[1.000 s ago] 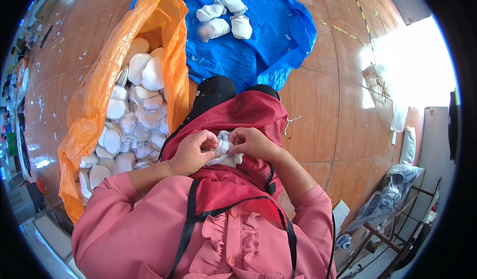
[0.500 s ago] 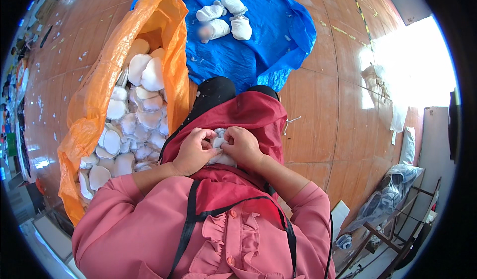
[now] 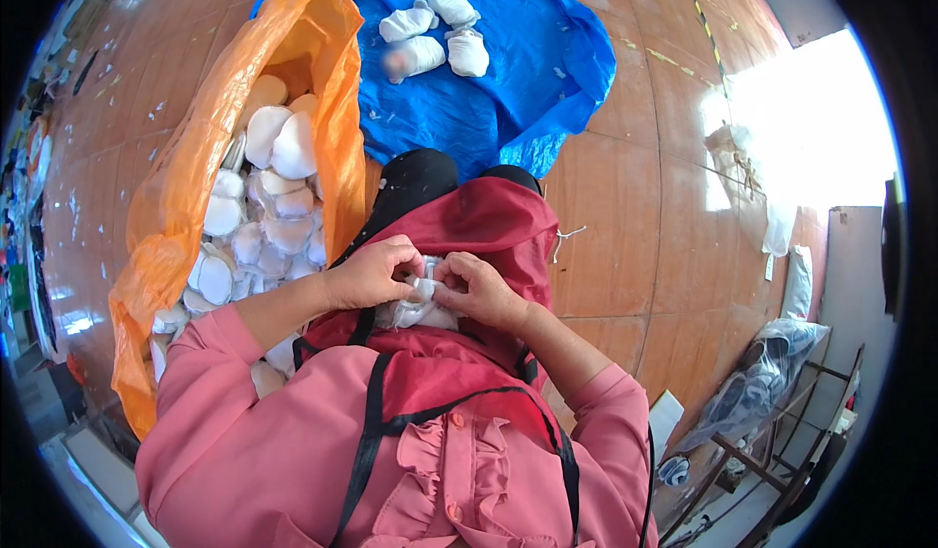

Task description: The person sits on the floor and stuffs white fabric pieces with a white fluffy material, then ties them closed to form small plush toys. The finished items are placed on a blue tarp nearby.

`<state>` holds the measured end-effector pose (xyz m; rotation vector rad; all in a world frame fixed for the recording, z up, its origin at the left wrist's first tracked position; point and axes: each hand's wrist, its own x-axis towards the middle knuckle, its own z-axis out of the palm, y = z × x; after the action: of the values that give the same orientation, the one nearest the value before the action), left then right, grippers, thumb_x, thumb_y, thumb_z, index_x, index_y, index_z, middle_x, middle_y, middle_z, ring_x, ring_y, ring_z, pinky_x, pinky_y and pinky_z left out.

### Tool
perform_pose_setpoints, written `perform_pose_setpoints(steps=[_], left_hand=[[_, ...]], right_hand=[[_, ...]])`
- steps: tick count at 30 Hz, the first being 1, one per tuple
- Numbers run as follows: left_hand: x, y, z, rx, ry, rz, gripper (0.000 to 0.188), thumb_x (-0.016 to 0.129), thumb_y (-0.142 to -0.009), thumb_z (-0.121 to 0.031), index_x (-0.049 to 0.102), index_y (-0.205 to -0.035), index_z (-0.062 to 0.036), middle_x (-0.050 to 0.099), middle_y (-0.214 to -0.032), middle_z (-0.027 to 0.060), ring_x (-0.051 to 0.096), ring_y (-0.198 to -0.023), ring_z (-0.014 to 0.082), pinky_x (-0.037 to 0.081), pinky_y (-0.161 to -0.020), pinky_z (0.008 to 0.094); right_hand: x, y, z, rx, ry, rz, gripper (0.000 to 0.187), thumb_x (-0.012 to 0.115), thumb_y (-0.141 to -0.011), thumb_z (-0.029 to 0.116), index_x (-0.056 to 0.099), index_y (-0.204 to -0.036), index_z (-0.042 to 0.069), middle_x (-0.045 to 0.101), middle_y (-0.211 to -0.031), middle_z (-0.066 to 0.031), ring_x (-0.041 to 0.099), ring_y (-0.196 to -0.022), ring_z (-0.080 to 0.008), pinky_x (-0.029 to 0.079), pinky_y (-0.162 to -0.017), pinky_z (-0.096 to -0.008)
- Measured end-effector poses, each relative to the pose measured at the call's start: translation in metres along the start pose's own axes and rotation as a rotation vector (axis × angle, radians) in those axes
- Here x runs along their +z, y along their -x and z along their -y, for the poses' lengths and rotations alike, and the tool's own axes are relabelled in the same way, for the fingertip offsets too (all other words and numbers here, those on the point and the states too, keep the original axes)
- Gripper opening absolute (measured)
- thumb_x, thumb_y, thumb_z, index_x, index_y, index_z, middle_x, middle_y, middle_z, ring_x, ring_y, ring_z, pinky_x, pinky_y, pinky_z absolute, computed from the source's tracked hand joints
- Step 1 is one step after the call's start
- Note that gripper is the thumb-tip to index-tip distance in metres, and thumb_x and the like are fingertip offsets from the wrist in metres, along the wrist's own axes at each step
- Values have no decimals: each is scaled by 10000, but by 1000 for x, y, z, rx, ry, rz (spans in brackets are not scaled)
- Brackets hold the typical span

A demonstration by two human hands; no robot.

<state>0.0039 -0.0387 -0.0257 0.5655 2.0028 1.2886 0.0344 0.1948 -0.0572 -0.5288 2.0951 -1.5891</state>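
A white cloth bundle (image 3: 422, 316) lies in my lap on the dark red apron (image 3: 498, 216), a band of fabric across its top. My left hand (image 3: 373, 273) pinches this cloth from the left, thumb and fingers together. From the other side my right hand (image 3: 481, 292) grips it in the same way, a small gap away. The bundle's underside and part of its far edge are hidden.
An open orange woven sack (image 3: 186, 211) full of white and cream rounded pads (image 3: 290, 147) lies left of my legs. Ahead, a blue plastic sheet (image 3: 518, 69) bears several white wrapped bundles (image 3: 415, 57). A metal rack (image 3: 772, 470) with plastic-wrapped items stands at right on the tiled floor (image 3: 625, 255).
My left hand and forearm have lifted and shifted, and more of the white bundle shows beneath. Fabric on its top is pulled up between both hands. The view has shifted slightly.
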Motion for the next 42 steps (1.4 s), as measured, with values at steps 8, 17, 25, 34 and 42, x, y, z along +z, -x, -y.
perform_pose_setpoints(steps=[8, 17, 25, 34, 42], left_hand=[[23, -9, 13, -142, -101, -174, 224, 787, -716, -103, 609, -819, -13, 641, -757, 95, 617, -687, 192, 510, -643, 335], [11, -4, 12, -146, 36, -117, 135, 721, -765, -72, 621, -819, 0, 649, -738, 134, 626, -650, 233, 501, -613, 345], [23, 9, 2, 43, -73, -200, 128, 727, -810, -105, 631, -840, -26, 613, -750, 95, 594, -672, 194, 472, -620, 311], [26, 21, 9, 173, -183, -272, 161, 730, -809, -166, 647, -845, -33, 642, -776, 118, 631, -724, 291, 495, -644, 358], [27, 21, 7, 204, -171, -267, 141, 705, -827, -146, 637, -883, -36, 634, -826, 120, 619, -758, 317, 488, -668, 380]], right_hand=[[2, -5, -1, 184, -66, 4, 273, 770, -775, 223, 636, -914, 29, 596, -776, -87, 591, -717, -203, 475, -636, -333], [6, -14, 7, 166, 224, -8, 238, 712, -759, 235, 610, -869, 51, 618, -791, -115, 622, -780, -298, 489, -677, -413], [20, -7, 2, -30, 329, -97, 199, 674, -751, 165, 577, -902, 80, 609, -828, -95, 603, -855, -308, 493, -740, -423], [3, 13, -19, -239, 63, -1, 120, 725, -833, 158, 683, -904, 71, 616, -855, -88, 592, -837, -267, 487, -755, -367], [9, 29, -22, 195, -646, -173, 296, 686, -926, 276, 619, -1065, 23, 621, -869, -77, 596, -836, -143, 493, -754, -293]])
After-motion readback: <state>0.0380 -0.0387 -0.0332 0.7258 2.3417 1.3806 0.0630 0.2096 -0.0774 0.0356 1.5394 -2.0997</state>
